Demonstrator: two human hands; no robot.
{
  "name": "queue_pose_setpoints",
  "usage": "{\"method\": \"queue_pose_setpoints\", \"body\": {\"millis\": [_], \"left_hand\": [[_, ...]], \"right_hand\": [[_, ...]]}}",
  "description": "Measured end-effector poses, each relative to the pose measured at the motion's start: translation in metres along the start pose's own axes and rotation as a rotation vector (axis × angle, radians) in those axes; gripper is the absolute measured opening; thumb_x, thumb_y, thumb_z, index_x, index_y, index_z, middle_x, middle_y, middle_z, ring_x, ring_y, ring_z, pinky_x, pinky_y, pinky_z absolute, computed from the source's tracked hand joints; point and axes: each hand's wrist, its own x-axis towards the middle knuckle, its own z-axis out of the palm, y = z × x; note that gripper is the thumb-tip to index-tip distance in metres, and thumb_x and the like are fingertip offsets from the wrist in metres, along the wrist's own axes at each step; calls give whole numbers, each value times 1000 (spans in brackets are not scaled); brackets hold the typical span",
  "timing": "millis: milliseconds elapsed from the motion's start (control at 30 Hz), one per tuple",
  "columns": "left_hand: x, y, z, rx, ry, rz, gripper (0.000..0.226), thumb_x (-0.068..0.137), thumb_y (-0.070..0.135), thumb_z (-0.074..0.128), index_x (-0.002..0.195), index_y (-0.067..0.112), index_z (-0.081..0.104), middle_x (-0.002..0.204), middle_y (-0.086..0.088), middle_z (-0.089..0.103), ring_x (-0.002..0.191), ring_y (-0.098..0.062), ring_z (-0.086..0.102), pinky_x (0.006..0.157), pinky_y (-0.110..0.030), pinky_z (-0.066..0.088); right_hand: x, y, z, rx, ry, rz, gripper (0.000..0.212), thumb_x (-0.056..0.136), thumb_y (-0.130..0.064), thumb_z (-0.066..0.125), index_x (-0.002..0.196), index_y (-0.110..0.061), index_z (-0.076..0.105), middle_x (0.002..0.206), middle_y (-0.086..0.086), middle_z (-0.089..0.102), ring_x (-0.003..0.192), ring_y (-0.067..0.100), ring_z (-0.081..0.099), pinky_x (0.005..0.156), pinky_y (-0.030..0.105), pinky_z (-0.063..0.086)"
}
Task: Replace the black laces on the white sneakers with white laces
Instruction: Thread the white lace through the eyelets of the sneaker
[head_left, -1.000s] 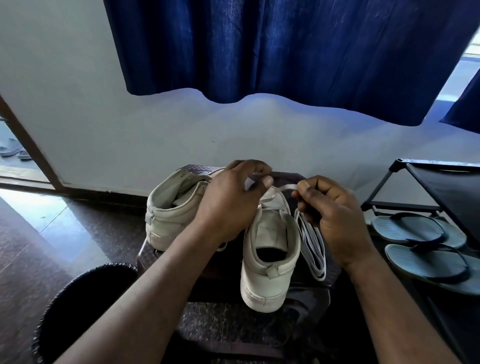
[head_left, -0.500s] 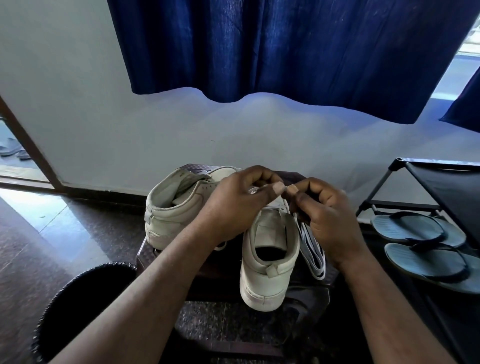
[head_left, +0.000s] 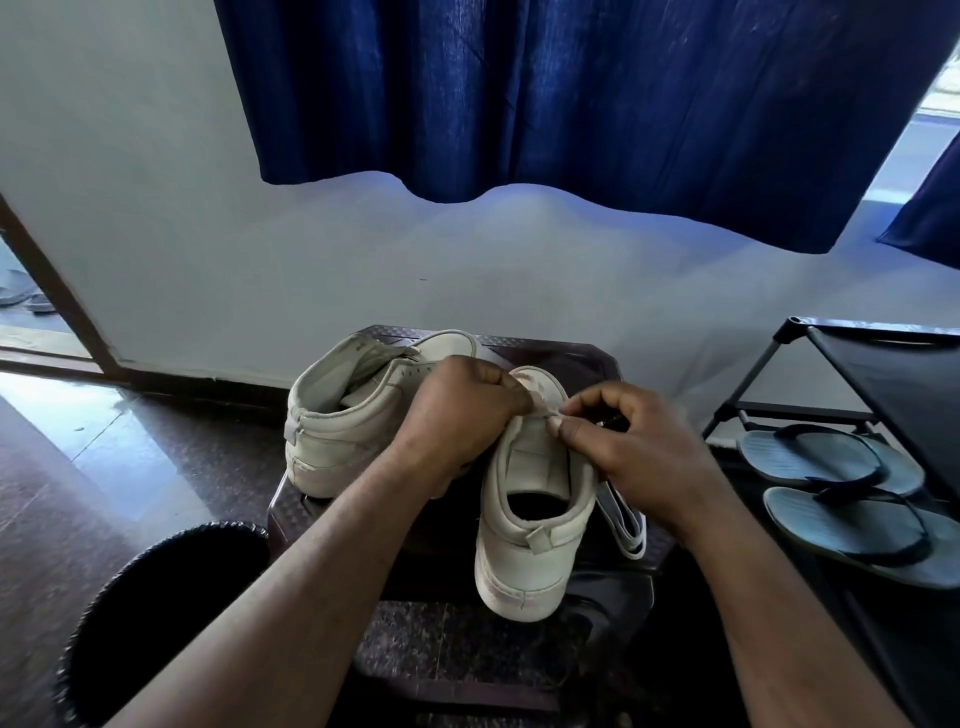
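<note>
Threading white lace (head_left: 625, 524) into sneaker (head_left: 524, 561) under hands; left hand (head_left: 457, 415), right hand (head_left: 644, 457) both pinching lace end. Next likely: feed tip into eyelet, pull slack.

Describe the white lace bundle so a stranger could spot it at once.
Find the dark stool below the blue curtain. On it, right of the nearer white sneaker and partly hidden by the right hand, lies the lace bundle: flat white strips folded in loops, unlike the bulky shoes beside it.
</note>
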Motion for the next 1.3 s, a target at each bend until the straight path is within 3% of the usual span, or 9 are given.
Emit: {"method": "queue_pose_setpoints", "body": {"millis": [133,300,467,567,700,867,1033,1200,1300], "left_hand": [[1,1,3,-62,-32,-38,19,78,24,89,74,8,79,64,0,69,58,-9,59,60,-23,50],[4,1,7,47,-56,-43,20,75,27,91,63,18,77,57,10,65,53,-3,55,62,-23,46],[3,2,9,94,-27,-21,19,76,24,88,75,8,78,65,1,69,62,-10,59,64,-27,51],[3,2,9,111,-29,-19,20,76,23,87,76,6,77,74,-11,73,64,-12,61,68,-35,58],[3,1,12,152,-6,-2,20,75,26,87,73,9,76,77,-9,75,68,-19,68,75,-41,60],[4,-3,15,189,16,55,17,80,32,85,71,19,78,75,2,76,80,-16,73,78,-39,62],[5,-4,16,239,14,116,10,82,32,84,75,27,81,78,9,76,81,-8,71,80,-34,60],[4,-4,21,380,63,183,12,85,36,81,78,26,81,80,6,76,81,-13,69,77,-32,56],[5,-6,23,428,78,201,17,87,39,79,81,23,81,79,2,75,80,-18,68,74,-32,53]], "right_hand": [[-4,-3,2,-16,100,35,13,87,-26,73,78,-22,81,49,-12,58,45,2,44,47,16,36],[-7,-8,0,11,118,72,22,84,-34,70,79,-17,81,76,16,72,61,21,56,67,43,56],[-3,1,1,112,85,133,64,61,-51,61,90,6,70,98,35,64,71,19,49,71,59,55],[-1,6,1,161,58,159,66,62,-45,63,92,14,62,104,40,58,73,20,47,64,51,50],[-3,5,1,206,49,177,66,61,-42,64,91,17,60,107,42,57,73,21,47,66,42,44],[-9,-1,1,192,57,163,69,61,-43,62,92,18,60,107,41,58,76,20,48,70,68,52],[-5,5,5,253,79,156,68,61,-45,63,89,17,62,102,41,61,74,22,51,67,40,46],[-3,7,6,400,55,176,66,69,-42,71,95,18,63,85,40,59,73,22,53,66,37,52],[-2,8,6,578,29,304,39,90,-26,75,97,12,71,88,24,74,77,27,68,76,42,60]]}}
